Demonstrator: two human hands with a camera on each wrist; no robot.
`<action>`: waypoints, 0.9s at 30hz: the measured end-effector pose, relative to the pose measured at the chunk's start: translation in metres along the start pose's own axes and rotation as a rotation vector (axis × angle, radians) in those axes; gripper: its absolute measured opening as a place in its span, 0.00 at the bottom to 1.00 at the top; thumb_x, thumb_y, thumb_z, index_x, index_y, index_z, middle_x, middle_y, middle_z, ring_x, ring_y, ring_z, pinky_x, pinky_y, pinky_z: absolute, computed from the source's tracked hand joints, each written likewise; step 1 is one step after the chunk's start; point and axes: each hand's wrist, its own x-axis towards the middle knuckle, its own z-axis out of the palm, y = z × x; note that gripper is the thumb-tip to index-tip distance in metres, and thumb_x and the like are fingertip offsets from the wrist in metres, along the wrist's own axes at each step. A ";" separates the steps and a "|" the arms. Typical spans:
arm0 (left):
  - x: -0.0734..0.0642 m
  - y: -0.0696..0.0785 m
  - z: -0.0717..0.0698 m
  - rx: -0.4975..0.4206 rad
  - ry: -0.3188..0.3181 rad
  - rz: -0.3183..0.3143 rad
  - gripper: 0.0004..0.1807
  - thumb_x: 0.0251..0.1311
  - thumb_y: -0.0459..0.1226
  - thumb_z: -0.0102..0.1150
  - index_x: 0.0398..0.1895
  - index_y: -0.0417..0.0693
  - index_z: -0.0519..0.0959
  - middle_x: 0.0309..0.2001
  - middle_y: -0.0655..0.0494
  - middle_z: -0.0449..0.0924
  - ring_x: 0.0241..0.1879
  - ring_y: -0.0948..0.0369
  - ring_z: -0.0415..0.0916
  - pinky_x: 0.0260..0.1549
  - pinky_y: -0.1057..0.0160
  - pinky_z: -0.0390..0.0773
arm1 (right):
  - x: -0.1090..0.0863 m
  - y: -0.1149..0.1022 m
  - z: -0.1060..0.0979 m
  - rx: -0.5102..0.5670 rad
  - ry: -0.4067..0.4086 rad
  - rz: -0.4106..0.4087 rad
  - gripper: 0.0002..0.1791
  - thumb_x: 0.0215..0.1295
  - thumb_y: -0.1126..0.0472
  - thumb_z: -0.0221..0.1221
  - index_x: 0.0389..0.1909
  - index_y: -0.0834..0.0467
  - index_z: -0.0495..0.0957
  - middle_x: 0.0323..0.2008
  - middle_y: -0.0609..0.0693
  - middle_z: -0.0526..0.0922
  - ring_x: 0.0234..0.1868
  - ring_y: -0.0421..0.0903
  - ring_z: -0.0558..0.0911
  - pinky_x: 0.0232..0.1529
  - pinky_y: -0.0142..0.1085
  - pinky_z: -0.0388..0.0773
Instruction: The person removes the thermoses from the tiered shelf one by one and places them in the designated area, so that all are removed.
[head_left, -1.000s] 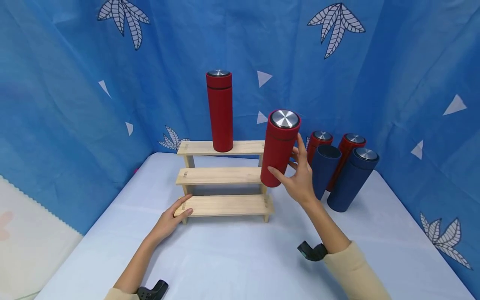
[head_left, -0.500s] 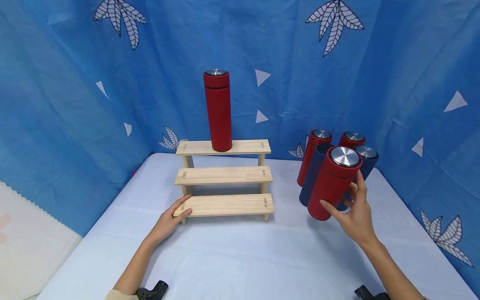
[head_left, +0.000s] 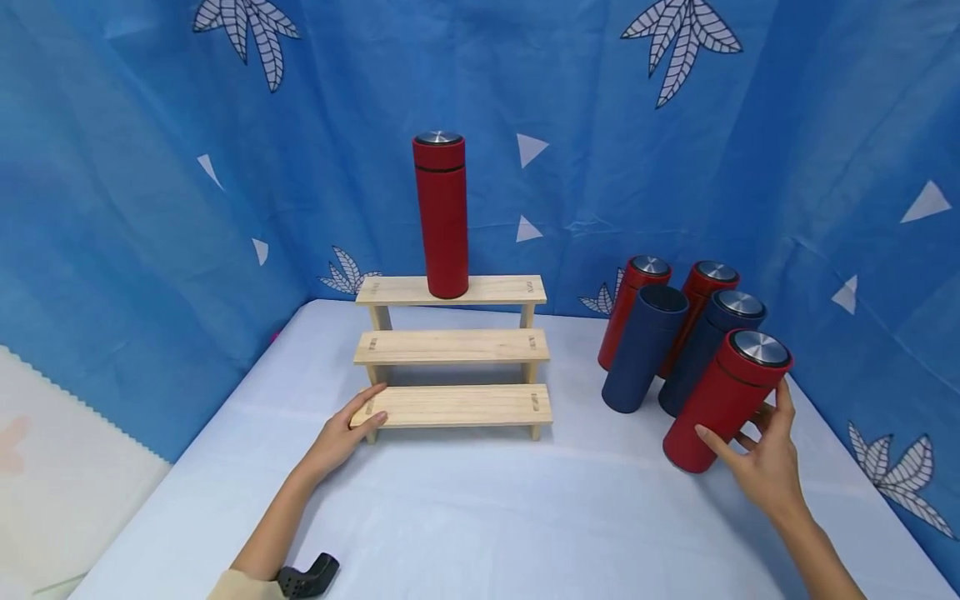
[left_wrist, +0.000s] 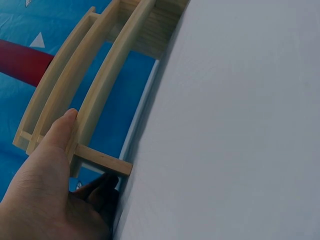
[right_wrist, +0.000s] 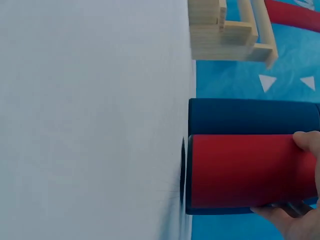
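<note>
In the head view my right hand [head_left: 765,467] grips a red thermos [head_left: 723,408] by its side, thumb in front and fingers behind. The thermos stands upright, and in the right wrist view its base is right at the table surface. My left hand [head_left: 341,437] holds the left end of the lowest step of a three-tier wooden shelf [head_left: 450,407]. From the left wrist, the thumb [left_wrist: 65,125] lies against the step's edge, with the other fingers lower down, in shadow. Another red thermos [head_left: 444,221] stands upright on the top tier.
Behind the held thermos stand two blue thermoses, a front-left one [head_left: 637,358] and a right one [head_left: 701,346], plus two red ones, left [head_left: 630,312] and right [head_left: 697,292]. A white cloth [head_left: 480,517] covers the table. Blue curtain [head_left: 337,167] encloses its back and sides.
My right hand has carried the red thermos from beside the shelf rightward and down to the table, in front of the other thermoses. My left hand has stayed on the shelf.
</note>
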 end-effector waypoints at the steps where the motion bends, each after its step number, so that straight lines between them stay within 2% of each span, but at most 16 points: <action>1: 0.000 0.000 0.000 0.000 0.002 -0.002 0.32 0.58 0.58 0.54 0.66 0.72 0.61 0.70 0.51 0.51 0.68 0.46 0.45 0.59 0.35 0.48 | 0.001 0.004 0.000 0.004 0.006 -0.009 0.64 0.43 0.70 0.71 0.72 0.46 0.36 0.59 0.60 0.63 0.55 0.47 0.68 0.35 0.29 0.79; 3: -0.001 0.000 -0.001 0.002 0.007 -0.001 0.32 0.58 0.58 0.54 0.66 0.72 0.61 0.70 0.50 0.50 0.68 0.45 0.45 0.59 0.35 0.48 | 0.002 0.002 -0.001 0.012 0.000 -0.001 0.64 0.43 0.72 0.70 0.72 0.45 0.35 0.59 0.61 0.62 0.55 0.46 0.67 0.36 0.28 0.78; 5: -0.001 0.000 -0.001 0.003 0.006 0.005 0.32 0.58 0.58 0.53 0.66 0.72 0.61 0.70 0.50 0.50 0.68 0.45 0.45 0.59 0.35 0.48 | 0.004 0.002 -0.001 0.008 0.013 -0.005 0.65 0.42 0.73 0.70 0.72 0.45 0.36 0.59 0.59 0.63 0.53 0.39 0.67 0.34 0.15 0.70; 9: 0.000 0.000 -0.002 0.011 0.004 0.009 0.32 0.59 0.57 0.53 0.67 0.71 0.60 0.71 0.49 0.49 0.68 0.44 0.45 0.59 0.35 0.48 | 0.007 -0.009 -0.003 0.002 0.004 -0.010 0.67 0.40 0.76 0.69 0.72 0.45 0.33 0.58 0.61 0.61 0.51 0.32 0.64 0.35 0.12 0.66; 13: 0.000 0.000 -0.004 0.008 0.001 0.003 0.32 0.59 0.57 0.53 0.68 0.70 0.59 0.71 0.48 0.48 0.68 0.44 0.44 0.58 0.34 0.48 | 0.010 -0.010 -0.003 0.003 -0.011 -0.024 0.68 0.38 0.77 0.70 0.72 0.46 0.33 0.59 0.61 0.60 0.52 0.32 0.63 0.36 0.13 0.67; 21: 0.000 0.000 -0.003 -0.003 -0.014 0.011 0.32 0.60 0.56 0.53 0.68 0.70 0.59 0.71 0.50 0.49 0.68 0.45 0.44 0.58 0.34 0.48 | 0.007 -0.010 -0.004 -0.005 -0.036 0.012 0.66 0.43 0.75 0.68 0.72 0.44 0.31 0.62 0.62 0.58 0.58 0.51 0.64 0.38 0.12 0.64; 24: 0.000 0.000 -0.002 -0.006 -0.010 0.012 0.31 0.59 0.56 0.53 0.67 0.71 0.60 0.70 0.51 0.50 0.68 0.46 0.45 0.58 0.34 0.48 | 0.005 -0.012 -0.005 -0.002 -0.013 0.029 0.65 0.44 0.75 0.68 0.72 0.44 0.32 0.64 0.58 0.56 0.61 0.51 0.61 0.48 0.17 0.65; 26: 0.000 0.000 -0.002 -0.004 -0.012 0.011 0.32 0.59 0.57 0.53 0.67 0.71 0.60 0.70 0.51 0.50 0.68 0.45 0.45 0.58 0.34 0.48 | 0.003 -0.025 -0.007 0.019 0.046 -0.012 0.62 0.44 0.76 0.66 0.72 0.48 0.35 0.66 0.57 0.54 0.64 0.49 0.58 0.57 0.23 0.61; 27: 0.000 0.000 -0.001 -0.002 -0.012 0.009 0.32 0.59 0.57 0.53 0.67 0.71 0.60 0.70 0.51 0.50 0.68 0.45 0.45 0.58 0.34 0.47 | 0.002 -0.028 -0.007 0.032 0.091 -0.053 0.58 0.46 0.74 0.65 0.72 0.51 0.38 0.66 0.57 0.54 0.65 0.49 0.57 0.61 0.26 0.57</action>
